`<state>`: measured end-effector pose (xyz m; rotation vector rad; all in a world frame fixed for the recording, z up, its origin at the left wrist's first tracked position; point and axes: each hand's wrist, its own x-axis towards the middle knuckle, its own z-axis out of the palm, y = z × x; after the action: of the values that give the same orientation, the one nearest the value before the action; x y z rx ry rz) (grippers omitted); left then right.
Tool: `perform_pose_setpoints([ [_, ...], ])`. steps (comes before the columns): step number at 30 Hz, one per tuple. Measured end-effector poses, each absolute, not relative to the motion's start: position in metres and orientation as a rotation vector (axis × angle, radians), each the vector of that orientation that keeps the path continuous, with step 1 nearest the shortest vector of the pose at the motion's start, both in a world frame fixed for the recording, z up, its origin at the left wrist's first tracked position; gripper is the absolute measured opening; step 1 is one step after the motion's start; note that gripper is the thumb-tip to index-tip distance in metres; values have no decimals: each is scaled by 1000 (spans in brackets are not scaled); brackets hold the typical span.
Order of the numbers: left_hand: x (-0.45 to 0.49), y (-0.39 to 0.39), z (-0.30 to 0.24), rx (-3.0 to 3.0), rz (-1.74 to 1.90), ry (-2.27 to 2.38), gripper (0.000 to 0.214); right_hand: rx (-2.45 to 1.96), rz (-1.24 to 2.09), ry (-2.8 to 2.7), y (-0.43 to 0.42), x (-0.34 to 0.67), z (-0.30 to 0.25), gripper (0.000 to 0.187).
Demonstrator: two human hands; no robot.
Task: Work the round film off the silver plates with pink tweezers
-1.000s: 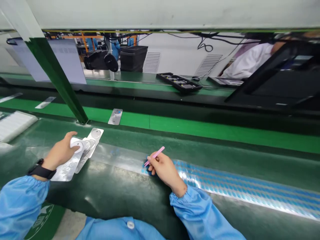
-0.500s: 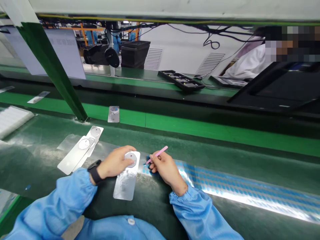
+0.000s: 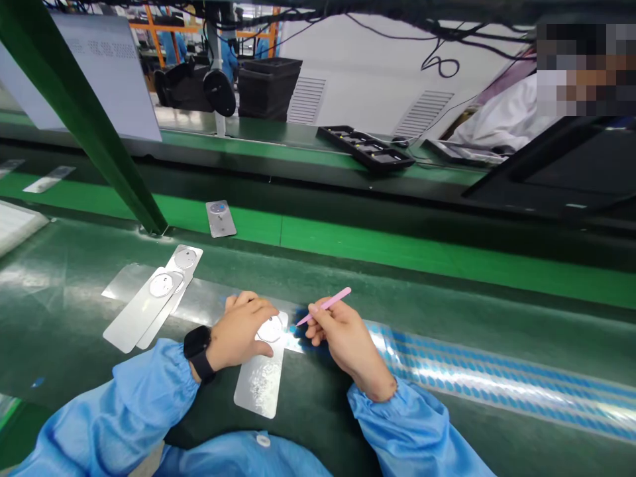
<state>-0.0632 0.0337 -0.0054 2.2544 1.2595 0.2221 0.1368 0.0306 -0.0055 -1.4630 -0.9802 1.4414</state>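
My left hand (image 3: 246, 328) rests with curled fingers on the round white part at the top of a silver card (image 3: 261, 381), pinning it to the dark green bench. My right hand (image 3: 342, 338) pinches pink tweezers (image 3: 325, 306), whose tip points down-left at the card's round part. A long clear strip of small blue stickers (image 3: 472, 381) runs to the right from under my right hand. Both arms wear blue sleeves, and a black watch sits on my left wrist.
Two more silver cards (image 3: 149, 301) lie stacked to the left, and another one (image 3: 220, 217) lies on the green conveyor belt (image 3: 397, 248). A green post (image 3: 84, 112) slants at left. A black tray (image 3: 368, 149) and a person in white sit beyond the belt.
My left hand carried one silver card from the left stack to the spot beside the tweezers and now presses it flat. The right hand and tweezers stayed near the sticker strip.
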Motion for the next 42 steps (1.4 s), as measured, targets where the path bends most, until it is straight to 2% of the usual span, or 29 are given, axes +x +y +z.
perform_pose_setpoints([
  [18, -65, 32, -8, 2301, 260, 1249, 61, -1627, 1404, -1193, 36, 117, -23, 25],
  [42, -64, 31, -10, 2296, 301, 1255, 64, -1622, 1431, -1222, 38, 117, -25, 24],
])
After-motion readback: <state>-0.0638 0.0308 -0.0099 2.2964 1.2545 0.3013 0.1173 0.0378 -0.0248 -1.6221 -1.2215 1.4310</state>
